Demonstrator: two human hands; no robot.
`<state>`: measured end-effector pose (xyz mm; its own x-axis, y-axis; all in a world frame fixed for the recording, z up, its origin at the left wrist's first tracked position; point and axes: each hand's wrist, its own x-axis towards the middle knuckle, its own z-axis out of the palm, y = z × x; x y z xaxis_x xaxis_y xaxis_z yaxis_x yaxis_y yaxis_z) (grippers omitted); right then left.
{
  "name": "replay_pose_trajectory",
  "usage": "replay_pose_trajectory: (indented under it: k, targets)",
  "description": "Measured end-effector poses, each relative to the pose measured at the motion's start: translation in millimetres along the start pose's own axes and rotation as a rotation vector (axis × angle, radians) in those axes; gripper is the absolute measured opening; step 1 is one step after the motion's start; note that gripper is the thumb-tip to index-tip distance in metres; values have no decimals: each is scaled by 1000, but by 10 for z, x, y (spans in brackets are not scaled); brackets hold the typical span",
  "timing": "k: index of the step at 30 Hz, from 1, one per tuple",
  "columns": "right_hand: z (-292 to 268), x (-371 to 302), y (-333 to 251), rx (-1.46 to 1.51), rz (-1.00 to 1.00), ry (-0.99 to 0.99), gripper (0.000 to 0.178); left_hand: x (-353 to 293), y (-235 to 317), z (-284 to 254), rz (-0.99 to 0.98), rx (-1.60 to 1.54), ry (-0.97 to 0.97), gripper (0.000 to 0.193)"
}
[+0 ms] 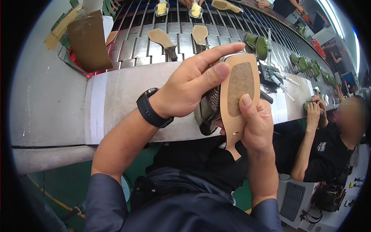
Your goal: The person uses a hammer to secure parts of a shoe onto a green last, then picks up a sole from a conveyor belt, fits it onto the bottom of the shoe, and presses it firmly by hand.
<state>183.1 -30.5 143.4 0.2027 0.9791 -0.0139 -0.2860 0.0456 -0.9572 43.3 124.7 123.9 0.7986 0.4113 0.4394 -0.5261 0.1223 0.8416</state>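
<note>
Above the pale bench edge I hold a dark, glossy shoe upper [206, 114] with a tan outsole [240, 87] lying along its bottom, textured patch facing me. The outsole tapers to a narrow tail that points down toward my body. My left hand [183, 87] is closed round the toe end: its index finger stretches along the top edge and its thumb presses the side. My right hand [258, 121] grips the waist of the shoe, thumb flat on the outsole. Its other fingers are mostly hidden behind. A dark watch [150, 108] is on my left wrist.
Beyond the bench [131, 87] runs a slatted metal conveyor [143, 52] bearing tan soles [199, 34]. Green shoes [262, 47] and syringes [284, 87] lie to the right. A brown board [91, 42] stands at the left. A co-worker [328, 147] works close on my right.
</note>
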Motion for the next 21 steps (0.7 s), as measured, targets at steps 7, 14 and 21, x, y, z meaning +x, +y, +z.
replay_pose_trajectory:
  k: [7,14,21]
  targets:
    - [100,-123,2,-115,5,28,46,-175,231,48,11,206,15,80]
    - [372,-512,93,-480,-181,-75,43,-693,488,387,27,288,238,50]
    - [577,-480,274,-578,-358,-139,26,-899,672,467,-8,240,408,21]
